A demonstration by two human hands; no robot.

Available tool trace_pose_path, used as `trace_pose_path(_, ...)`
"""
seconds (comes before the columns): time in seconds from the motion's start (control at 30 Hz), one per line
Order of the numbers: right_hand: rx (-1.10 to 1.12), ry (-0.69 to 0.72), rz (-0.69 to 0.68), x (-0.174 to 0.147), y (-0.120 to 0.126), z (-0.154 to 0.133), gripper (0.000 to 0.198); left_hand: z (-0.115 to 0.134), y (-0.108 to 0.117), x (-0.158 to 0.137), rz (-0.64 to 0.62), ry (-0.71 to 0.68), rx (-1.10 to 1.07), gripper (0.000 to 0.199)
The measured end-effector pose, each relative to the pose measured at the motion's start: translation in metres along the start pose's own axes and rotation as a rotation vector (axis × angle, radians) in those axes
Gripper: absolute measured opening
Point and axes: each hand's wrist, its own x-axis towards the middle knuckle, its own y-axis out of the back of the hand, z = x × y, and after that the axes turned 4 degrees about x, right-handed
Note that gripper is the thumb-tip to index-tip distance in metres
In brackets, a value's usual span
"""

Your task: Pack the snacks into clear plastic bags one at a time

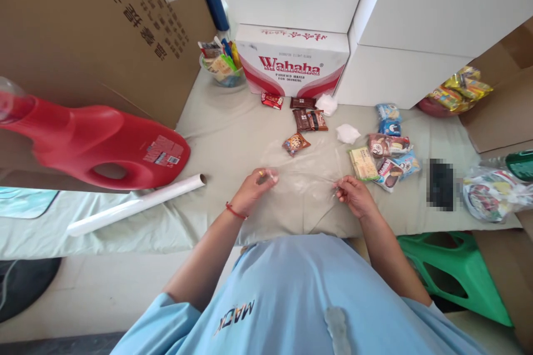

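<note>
A clear plastic bag [306, 177] is stretched flat between my two hands, low over the cloth-covered table. My left hand [255, 188] pinches its left edge; a red string circles that wrist. The right edge is gripped in the closed fingers of my right hand [353, 195]. Just beyond the bag lies a brown wrapped snack [296, 144], with dark brown packets [308, 120] behind it. Beside my right hand are a yellow wafer packet [363, 163], a pink-and-white packet [388, 173] and a blue packet [408, 163]. Two white crumpled pieces [347, 133] lie nearby.
A white Wahaha carton [291, 61] stands at the back. On the left are a red jug [108, 144], a white roll [137, 205] and a large cardboard box [95, 28]. A snack bowl [227, 79] sits behind. Right: a bagged bundle [491, 194] and a green stool [462, 272].
</note>
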Motion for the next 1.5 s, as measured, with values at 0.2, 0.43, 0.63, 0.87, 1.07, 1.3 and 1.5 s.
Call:
trace_pose_path(0.2, 0.109, 0.053, -0.005, -0.003, 0.007, -0.009, 0.035, 0.007, -0.012, 0.003, 0.052, -0.114, -0.219, 0.038)
trace_pose_path(0.43, -0.018, 0.033, 0.015, -0.004, 0.010, -0.008, 0.036, -0.003, -0.001, 0.009, -0.039, 0.192, -0.133, 0.045)
trace_pose_path(0.63, -0.159, 0.067, 0.003, -0.004, 0.009, -0.006, 0.041, -0.010, 0.003, 0.009, 0.077, 0.184, -0.104, 0.040)
trace_pose_path(0.87, -0.347, 0.146, 0.028, -0.003, 0.024, -0.005, 0.043, -0.013, -0.001, 0.005, 0.089, 0.155, -0.112, 0.044)
trace_pose_path(1.07, -0.512, 0.207, 0.043, -0.003, 0.039, 0.004, 0.038, -0.024, 0.002, 0.002, 0.172, 0.107, -0.024, 0.037)
trace_pose_path(1.3, -0.277, 0.288, 0.067, -0.005, 0.028, 0.005, 0.039, -0.011, -0.007, -0.002, 0.156, -0.040, -0.197, 0.033)
trace_pose_path(1.5, -0.058, 0.163, 0.074, -0.011, 0.016, 0.004, 0.041, -0.014, -0.019, -0.004, 0.157, 0.073, -0.222, 0.041)
